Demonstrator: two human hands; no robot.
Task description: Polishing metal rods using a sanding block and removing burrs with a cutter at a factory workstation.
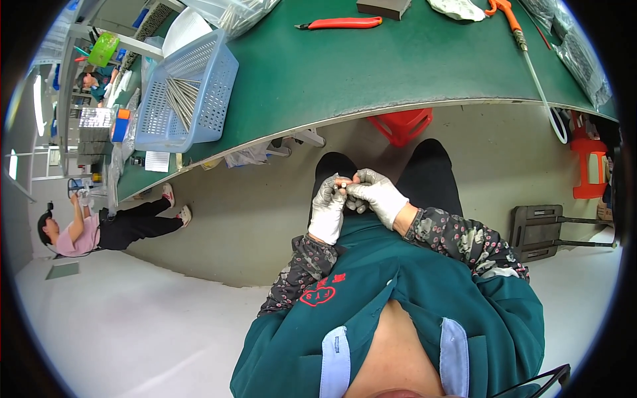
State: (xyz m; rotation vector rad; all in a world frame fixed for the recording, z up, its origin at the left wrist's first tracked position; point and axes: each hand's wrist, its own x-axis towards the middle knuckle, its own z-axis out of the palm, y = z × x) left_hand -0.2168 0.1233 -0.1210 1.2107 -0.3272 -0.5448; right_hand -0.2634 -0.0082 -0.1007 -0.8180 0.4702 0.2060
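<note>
Over the lap, below the green workbench edge [371, 113], the gloved left hand [328, 209] and gloved right hand [378, 196] pinch a small pale part [346, 186] between fingertips, held close together, seemingly for fine control.

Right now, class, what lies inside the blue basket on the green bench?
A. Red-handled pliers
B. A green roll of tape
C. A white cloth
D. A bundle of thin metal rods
D: the blue basket holds a bundle of thin metal rods, while the red-handled pliers lie outside it on the bench, farther along.
</note>
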